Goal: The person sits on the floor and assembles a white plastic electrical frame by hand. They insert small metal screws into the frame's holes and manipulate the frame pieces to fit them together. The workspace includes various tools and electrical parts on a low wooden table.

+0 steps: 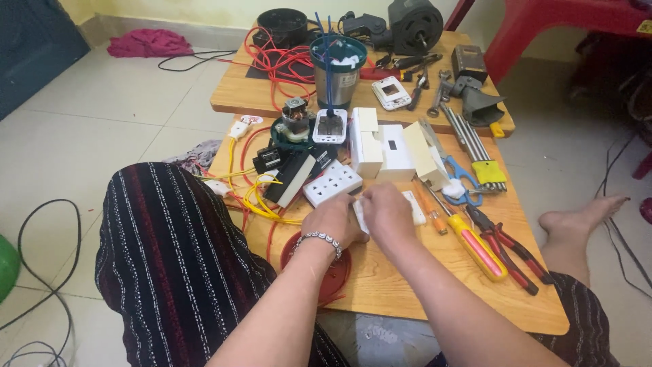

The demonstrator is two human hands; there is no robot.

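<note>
Both my hands meet over the near wooden table (421, 285). My left hand (333, 219), with a beaded bracelet on the wrist, and my right hand (387, 212) together grip a small white plastic switch plate (413, 207), mostly hidden under the fingers. A white multi-hole socket plate (333, 183) lies just beyond my left hand. A yellow-handled screwdriver (475, 246) and red-handled pliers (513, 250) lie to the right of my right hand.
White open boxes (387, 151), blue scissors (458, 178), yellow wires (261, 198) and a red round lid (326, 272) crowd the near table. The far table (238, 92) carries a steel cup, red cable, a motor and wrenches. My patterned knee (170, 258) is left, my bare foot (581, 217) right.
</note>
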